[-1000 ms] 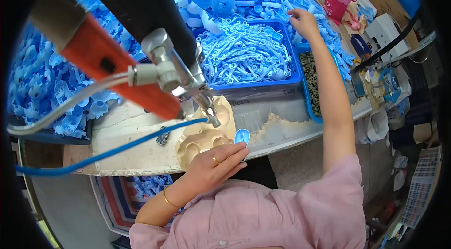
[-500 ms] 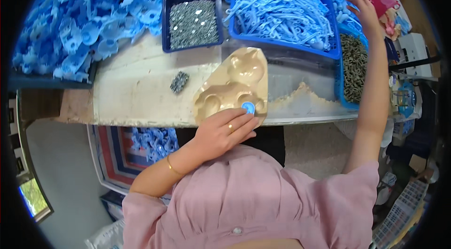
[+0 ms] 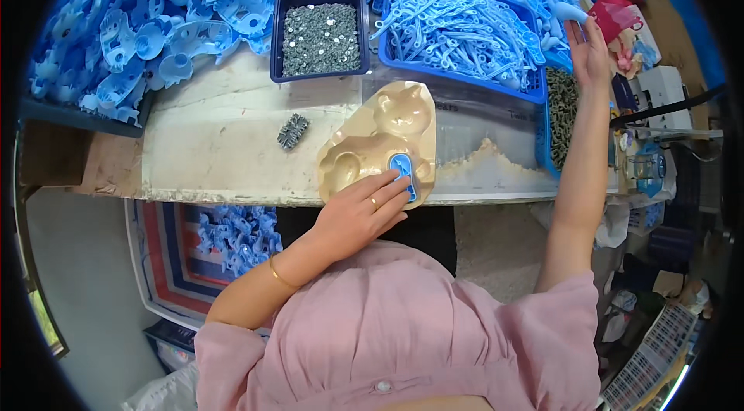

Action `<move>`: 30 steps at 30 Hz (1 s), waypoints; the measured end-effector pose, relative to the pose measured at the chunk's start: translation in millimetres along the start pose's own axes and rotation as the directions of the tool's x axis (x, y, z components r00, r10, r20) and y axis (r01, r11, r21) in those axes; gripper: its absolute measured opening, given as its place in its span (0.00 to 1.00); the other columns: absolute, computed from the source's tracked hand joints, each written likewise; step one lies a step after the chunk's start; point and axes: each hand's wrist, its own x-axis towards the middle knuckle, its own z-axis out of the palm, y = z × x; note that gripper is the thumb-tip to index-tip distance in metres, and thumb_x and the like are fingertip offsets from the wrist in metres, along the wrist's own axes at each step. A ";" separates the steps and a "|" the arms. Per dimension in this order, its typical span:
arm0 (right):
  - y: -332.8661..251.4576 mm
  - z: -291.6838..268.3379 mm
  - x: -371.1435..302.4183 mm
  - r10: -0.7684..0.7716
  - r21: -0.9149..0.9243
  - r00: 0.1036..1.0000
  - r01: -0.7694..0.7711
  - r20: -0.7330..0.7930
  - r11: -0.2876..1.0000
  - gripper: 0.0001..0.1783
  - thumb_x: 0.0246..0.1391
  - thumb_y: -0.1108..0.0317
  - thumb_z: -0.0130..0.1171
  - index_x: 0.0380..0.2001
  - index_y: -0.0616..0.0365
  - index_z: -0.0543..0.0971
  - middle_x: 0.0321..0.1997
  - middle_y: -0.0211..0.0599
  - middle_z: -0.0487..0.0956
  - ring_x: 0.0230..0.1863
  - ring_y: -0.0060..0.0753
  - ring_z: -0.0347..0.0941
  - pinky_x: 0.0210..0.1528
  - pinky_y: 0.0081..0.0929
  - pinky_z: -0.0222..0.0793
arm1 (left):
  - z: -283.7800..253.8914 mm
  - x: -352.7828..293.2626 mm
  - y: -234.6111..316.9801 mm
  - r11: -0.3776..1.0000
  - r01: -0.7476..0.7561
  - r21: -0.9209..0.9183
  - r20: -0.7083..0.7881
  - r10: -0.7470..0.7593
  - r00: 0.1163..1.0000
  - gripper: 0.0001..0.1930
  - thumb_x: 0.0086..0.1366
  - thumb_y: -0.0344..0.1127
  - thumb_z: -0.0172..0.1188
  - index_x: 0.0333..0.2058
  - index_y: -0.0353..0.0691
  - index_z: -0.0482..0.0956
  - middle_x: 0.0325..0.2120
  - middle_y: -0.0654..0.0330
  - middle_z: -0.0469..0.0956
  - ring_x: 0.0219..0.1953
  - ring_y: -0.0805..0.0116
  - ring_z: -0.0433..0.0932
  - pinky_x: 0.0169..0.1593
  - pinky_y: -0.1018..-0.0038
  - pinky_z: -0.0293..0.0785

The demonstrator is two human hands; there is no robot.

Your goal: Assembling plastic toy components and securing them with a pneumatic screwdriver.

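Head view: blue basket [image 3: 465,79] beyond tan mould [image 3: 349,140]. Left hand [image 3: 360,213] at mould's near edge; right hand [image 3: 592,58] well off its right. Blue piece [image 3: 401,163] sits at mould's near-right, left fingers on it, can't tell if gripped. Right fingers pinch a pale-blue part [image 3: 570,12].

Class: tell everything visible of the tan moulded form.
The tan moulded form looks like shiny plastic, irregular in outline, with rounded hollows facing up, a large one at its far end. It lies on the table, by the near edge. The left hand has fingers on a blue part at the form's near right side.
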 end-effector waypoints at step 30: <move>42.8 269.7 -278.2 0.069 -0.380 0.422 0.720 0.904 0.581 0.09 0.46 0.71 0.70 0.33 0.53 0.81 0.38 0.31 0.80 0.43 0.43 0.75 0.46 0.39 0.71 | -144.7 -24.3 -263.9 0.520 0.471 0.712 -0.466 -0.151 0.872 0.13 0.57 0.25 0.61 0.41 0.45 0.83 0.42 0.63 0.83 0.44 0.60 0.79 0.46 0.64 0.75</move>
